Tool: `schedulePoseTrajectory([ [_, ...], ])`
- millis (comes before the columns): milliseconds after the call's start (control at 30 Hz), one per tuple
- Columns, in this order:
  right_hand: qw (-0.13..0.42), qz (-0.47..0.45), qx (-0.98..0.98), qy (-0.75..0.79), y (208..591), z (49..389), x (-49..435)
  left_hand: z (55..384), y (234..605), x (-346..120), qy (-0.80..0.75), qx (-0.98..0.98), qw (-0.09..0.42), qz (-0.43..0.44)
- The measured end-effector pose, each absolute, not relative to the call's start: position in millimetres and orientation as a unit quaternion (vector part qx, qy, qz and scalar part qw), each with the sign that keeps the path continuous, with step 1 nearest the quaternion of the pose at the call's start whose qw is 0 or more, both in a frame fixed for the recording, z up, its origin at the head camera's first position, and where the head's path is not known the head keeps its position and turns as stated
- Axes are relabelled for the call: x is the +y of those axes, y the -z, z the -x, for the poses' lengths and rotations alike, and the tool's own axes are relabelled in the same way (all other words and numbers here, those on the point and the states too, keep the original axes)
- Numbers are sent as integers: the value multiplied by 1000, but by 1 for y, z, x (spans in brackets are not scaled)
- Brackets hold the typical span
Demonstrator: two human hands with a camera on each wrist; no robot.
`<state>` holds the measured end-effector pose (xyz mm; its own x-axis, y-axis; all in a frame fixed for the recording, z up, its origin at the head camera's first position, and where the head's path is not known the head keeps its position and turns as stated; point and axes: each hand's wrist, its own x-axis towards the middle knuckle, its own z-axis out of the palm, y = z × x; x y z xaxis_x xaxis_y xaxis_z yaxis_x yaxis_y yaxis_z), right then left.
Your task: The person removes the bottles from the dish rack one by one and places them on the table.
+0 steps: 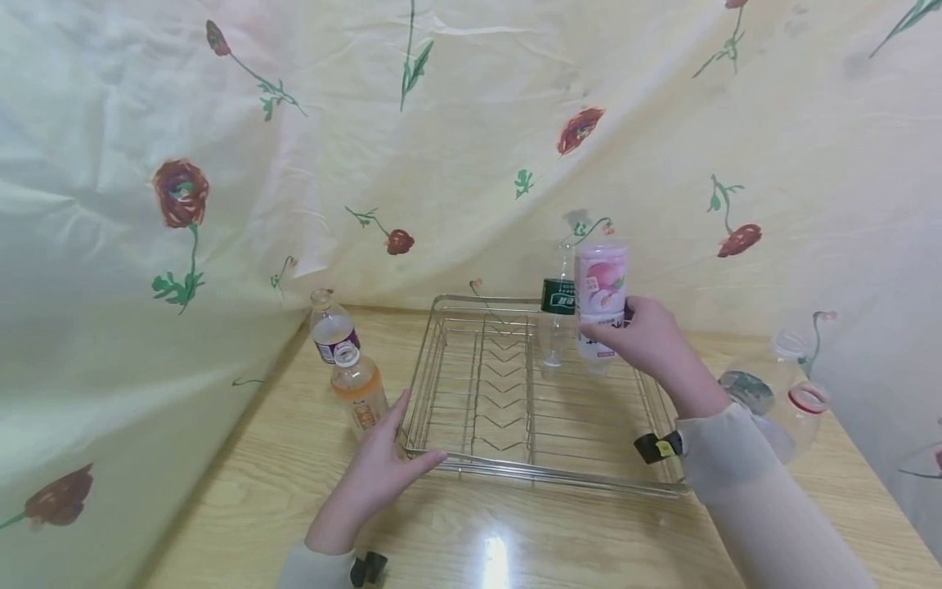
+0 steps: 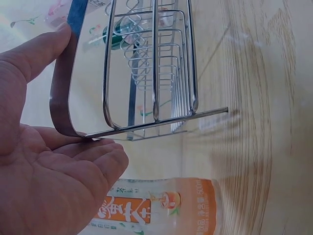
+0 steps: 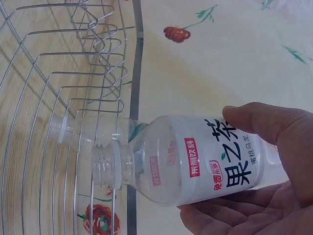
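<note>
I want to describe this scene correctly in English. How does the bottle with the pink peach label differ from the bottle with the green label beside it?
The peach-label bottle is held by the right hand; the green-label bottle stands free in the wire rack. The peach-label bottle's wrap covers most of its body, while the green-label bottle has only a narrow band on clear plastic. Both are upside down, neck toward the rack's floor, and both look empty.

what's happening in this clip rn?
A person's right hand holds an uncapped pink-label bottle upside down, neck low inside the far right of a wire dish rack, beside a green-label bottle already upended there. The left hand steadies the rack's near left corner. Two more bottles wait on the table left of the rack.
</note>
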<state>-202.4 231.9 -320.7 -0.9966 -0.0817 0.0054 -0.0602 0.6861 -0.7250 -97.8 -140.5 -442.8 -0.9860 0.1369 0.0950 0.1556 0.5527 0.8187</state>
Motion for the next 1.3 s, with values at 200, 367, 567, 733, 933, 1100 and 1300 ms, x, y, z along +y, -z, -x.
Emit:
schedulePoseTrajectory([
  [200,15,44,915,400,317,192,230,98,442,-140,471,-878,8,81],
  [367,3,52,917,396,317,185,228,98,442,-140,472,-877,9,84],
  [567,-6,61,918,393,320,180,227,98,441,-139,472,-878,12,84],
  [733,-11,64,913,404,320,176,227,98,441,-138,476,-876,11,81],
  [933,-33,73,918,387,317,167,225,97,439,-138,481,-874,3,74],
  [1100,-49,78,923,373,312,159,220,97,438,-139,484,-872,0,71],
  [1300,-64,93,923,367,310,152,216,96,434,-139,479,-875,-6,67],
])
